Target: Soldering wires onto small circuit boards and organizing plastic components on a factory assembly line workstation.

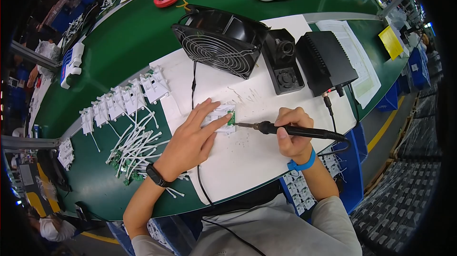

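Right hand [293, 134] is clamped pen-like on a black-handled soldering iron [268, 128], its metal tip at the edge of a small green circuit board [232, 119] on a flat white plastic plate [228, 129]. Left hand [190, 134], fingers spread, rests on both. Speckled white sheet [240, 170] stretches open to its near edge; a black wire-grilled fan [216, 51] bounds the far side.

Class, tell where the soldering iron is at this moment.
In the head view, the soldering iron is right of centre, gripped in the right hand, its tip pointing left, close to the green board at the left hand.
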### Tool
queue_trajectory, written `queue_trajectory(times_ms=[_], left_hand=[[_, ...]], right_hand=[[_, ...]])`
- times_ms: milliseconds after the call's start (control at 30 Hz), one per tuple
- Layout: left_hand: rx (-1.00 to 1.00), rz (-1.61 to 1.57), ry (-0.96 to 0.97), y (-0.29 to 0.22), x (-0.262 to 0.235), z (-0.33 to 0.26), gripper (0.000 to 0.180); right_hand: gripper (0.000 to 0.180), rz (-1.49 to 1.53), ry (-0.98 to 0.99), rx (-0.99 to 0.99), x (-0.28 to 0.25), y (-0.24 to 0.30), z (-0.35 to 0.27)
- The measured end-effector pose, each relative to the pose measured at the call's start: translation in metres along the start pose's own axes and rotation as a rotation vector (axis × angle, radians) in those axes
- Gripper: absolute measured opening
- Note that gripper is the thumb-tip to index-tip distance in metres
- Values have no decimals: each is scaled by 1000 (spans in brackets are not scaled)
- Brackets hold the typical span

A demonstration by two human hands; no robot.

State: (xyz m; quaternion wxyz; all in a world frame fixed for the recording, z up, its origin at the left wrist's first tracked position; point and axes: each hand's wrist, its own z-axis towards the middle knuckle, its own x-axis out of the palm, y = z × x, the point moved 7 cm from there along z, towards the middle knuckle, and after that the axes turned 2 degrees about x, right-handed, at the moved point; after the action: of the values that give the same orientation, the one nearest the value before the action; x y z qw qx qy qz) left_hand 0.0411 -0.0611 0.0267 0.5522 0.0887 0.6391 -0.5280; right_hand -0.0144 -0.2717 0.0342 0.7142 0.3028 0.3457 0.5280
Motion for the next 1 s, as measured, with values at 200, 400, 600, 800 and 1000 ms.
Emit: queue_trajectory(times_ms=[200, 400, 600, 800, 1000], left_hand=[[10, 17, 8, 1, 0, 0, 53], [27, 93, -51, -1, 1, -1, 49], [12, 146, -249, 0, 10, 1, 44], [-90, 116, -312, -16, 13, 0, 45], [-157, 52, -299, -18, 16, -8, 41]], right_hand=[[17, -29, -46, -45, -3, 1, 0], [19, -54, -193, -57, -12, 0, -5], [19, -62, -280, -10, -17, -2, -10], [18, -168, -180, -78, -8, 6, -5], [18, -168, -98, -47, 1, 5, -1]])
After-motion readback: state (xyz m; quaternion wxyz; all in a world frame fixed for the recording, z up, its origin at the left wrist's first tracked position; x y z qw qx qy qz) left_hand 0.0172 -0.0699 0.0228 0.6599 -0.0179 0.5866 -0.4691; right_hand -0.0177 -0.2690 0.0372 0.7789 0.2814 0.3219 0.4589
